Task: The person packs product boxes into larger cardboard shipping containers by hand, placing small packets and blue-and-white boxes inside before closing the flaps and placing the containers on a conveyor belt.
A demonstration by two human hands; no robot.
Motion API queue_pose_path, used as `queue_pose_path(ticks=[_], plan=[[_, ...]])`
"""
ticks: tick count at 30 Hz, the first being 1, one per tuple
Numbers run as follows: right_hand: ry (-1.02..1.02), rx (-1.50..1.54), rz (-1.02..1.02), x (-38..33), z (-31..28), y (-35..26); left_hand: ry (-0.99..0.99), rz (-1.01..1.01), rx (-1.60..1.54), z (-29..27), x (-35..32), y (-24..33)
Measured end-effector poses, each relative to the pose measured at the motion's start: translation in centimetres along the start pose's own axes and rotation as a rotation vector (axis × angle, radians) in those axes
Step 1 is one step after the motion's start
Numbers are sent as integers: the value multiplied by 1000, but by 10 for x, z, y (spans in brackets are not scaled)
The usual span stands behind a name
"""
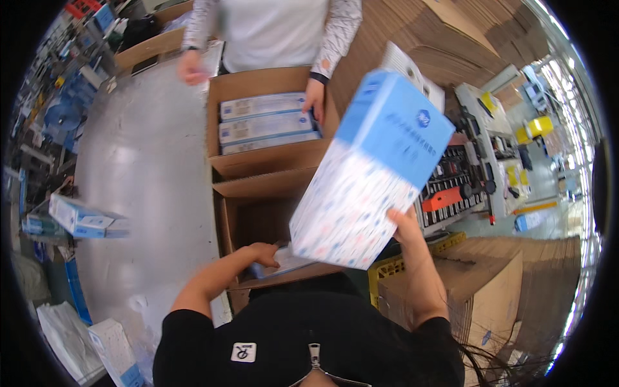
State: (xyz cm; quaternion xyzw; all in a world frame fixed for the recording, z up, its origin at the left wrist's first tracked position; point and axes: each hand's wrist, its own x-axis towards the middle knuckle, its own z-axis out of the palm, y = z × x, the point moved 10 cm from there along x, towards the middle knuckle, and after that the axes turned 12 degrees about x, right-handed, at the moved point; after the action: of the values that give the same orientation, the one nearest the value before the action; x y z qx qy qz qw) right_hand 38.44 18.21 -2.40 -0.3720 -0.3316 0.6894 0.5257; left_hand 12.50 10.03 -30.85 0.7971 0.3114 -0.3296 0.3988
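Note:
My right hand (405, 226) grips the lower right edge of a large blue-and-white packaging box (374, 174), which is tilted and raised above the near carton. Small coloured dashes cover its white part. My left hand (263, 255) reaches into the near brown carton (267, 184), its fingers bent over the end of another blue-and-white box (293, 259) lying along the near wall. The raised box hides part of that carton. Opposite me, a person in a white top rests one hand (314, 100) at the boxes in the far carton (271, 158); their other hand (191, 68) is blurred.
A long metal table (155, 174) runs along the left, with a blue-and-white box (84, 216) at its far edge. Another patterned box (116, 348) stands at lower left. Flattened cardboard stacks (509, 284) lie on the right, below a tool rack (451, 187).

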Motion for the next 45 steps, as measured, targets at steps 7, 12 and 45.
queue_pose_path(ticks=[7, 12, 45], plan=[[-709, -1895, -496, 27, 171, 94, 152, -8, 389, 42, 0, -5], [-851, -1706, 365, 89, 54, 316, 819, -87, -101, -96, -168, 0], [-1416, -1358, -610, 33, 434, 241, 1392, -1546, 107, -53, -606, -326]])
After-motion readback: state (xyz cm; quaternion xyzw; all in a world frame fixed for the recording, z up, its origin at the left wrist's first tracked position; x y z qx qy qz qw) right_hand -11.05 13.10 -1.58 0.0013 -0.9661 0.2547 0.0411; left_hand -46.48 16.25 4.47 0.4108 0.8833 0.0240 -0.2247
